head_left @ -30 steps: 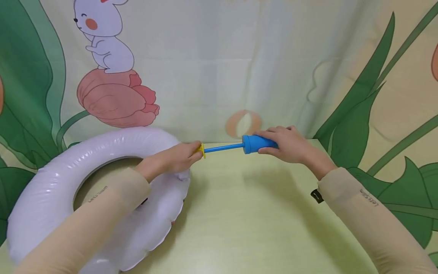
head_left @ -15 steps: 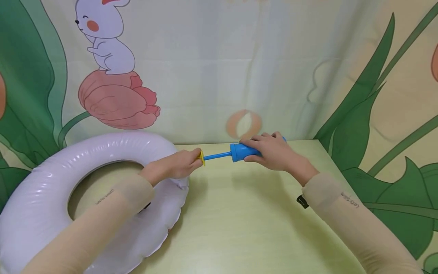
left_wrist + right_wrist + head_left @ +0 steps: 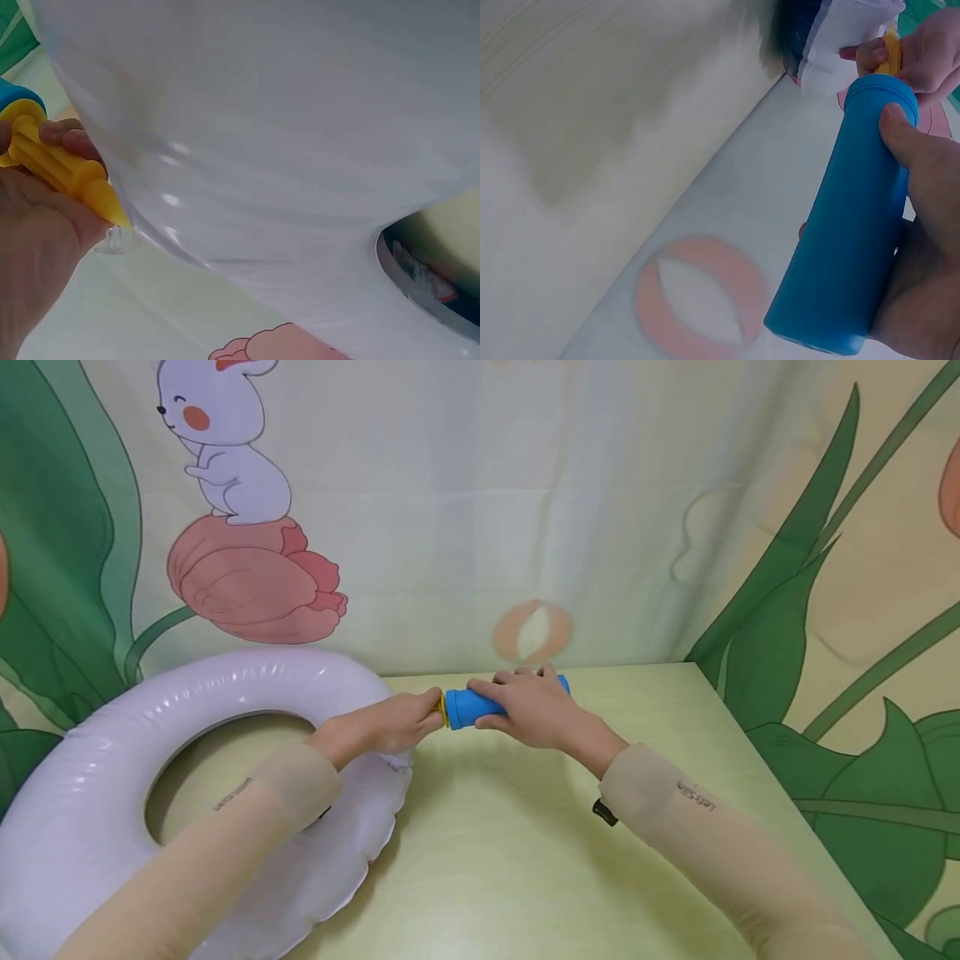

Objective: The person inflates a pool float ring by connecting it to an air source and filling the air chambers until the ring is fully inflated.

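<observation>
A blue hand pump (image 3: 844, 225) spans both hands above the table. My right hand (image 3: 536, 710) grips its barrel, the thumb lying along the side in the right wrist view. My left hand (image 3: 384, 720) holds the pump's yellow nozzle end (image 3: 56, 157), its fingers curled round it. The blue barrel sits right up against the yellow flange, no rod showing between them. In the left wrist view the tapered yellow tip meets the edge of a white inflatable swim ring (image 3: 262, 127), beside a small clear plastic piece (image 3: 114, 241). The ring (image 3: 82, 777) looks plump, with a wrinkled seam.
The pale green-yellow table (image 3: 487, 860) lies under the hands and ring. A printed curtain (image 3: 420, 510) with a rabbit and flowers hangs close behind the table's back edge. My left forearm crosses over the ring.
My right hand has moved left with the barrel, sliding it over the blue rod until it reaches the yellow flange. My left hand keeps hold, now slightly lower in view.
</observation>
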Demonstrator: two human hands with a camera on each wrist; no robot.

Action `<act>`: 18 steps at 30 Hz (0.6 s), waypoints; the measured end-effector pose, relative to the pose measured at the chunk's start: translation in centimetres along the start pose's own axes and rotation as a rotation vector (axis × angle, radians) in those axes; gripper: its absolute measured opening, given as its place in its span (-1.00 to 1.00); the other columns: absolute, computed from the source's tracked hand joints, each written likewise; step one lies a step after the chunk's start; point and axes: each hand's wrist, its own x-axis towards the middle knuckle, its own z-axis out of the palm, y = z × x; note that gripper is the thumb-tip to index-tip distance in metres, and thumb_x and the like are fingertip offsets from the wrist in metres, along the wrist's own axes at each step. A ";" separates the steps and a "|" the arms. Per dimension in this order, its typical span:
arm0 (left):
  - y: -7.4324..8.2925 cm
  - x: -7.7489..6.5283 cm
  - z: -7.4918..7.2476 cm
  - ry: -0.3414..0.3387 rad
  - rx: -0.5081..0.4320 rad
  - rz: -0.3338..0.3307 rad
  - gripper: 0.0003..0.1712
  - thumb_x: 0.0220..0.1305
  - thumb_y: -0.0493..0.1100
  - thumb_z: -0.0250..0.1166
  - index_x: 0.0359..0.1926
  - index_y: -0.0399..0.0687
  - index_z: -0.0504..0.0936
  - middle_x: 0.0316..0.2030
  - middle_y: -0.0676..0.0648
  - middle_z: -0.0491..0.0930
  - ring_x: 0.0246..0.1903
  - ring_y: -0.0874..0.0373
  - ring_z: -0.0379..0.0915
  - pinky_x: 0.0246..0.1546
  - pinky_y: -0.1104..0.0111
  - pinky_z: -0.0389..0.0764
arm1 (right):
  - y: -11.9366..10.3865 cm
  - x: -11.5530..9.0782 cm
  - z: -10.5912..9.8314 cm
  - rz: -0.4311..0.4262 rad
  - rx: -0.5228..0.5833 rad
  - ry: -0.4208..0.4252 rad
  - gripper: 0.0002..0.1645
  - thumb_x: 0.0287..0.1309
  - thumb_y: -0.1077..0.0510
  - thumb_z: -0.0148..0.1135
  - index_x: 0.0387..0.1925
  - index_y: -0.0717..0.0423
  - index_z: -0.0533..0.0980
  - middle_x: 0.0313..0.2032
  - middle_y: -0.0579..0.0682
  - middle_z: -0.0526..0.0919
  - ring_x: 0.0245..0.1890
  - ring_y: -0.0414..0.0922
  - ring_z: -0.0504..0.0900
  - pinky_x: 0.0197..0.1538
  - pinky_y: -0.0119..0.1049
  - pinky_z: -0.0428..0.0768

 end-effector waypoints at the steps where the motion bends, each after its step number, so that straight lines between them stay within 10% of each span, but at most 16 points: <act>1: -0.1 -0.1 0.0 -0.001 0.002 -0.003 -0.76 0.56 -0.09 -0.11 0.00 -0.17 0.31 -0.45 -0.04 0.30 -0.45 0.10 0.33 -0.28 0.25 0.37 | -0.1 0.1 0.1 0.001 0.011 -0.005 -0.28 0.41 -0.31 0.14 0.46 -0.13 0.38 0.09 0.03 0.61 0.03 0.09 0.59 0.00 0.11 0.40; 18: 0.9 -0.6 -0.5 0.011 0.059 0.001 -0.78 0.53 -0.05 -0.14 -0.15 -0.06 0.36 -0.50 0.01 0.26 -0.51 0.13 0.22 -0.35 0.26 0.26 | 6.2 -4.9 -2.0 0.045 0.181 -0.048 -0.30 0.35 -0.25 0.27 0.43 -0.15 0.43 0.07 -0.05 0.64 0.11 -0.04 0.54 0.11 0.12 0.38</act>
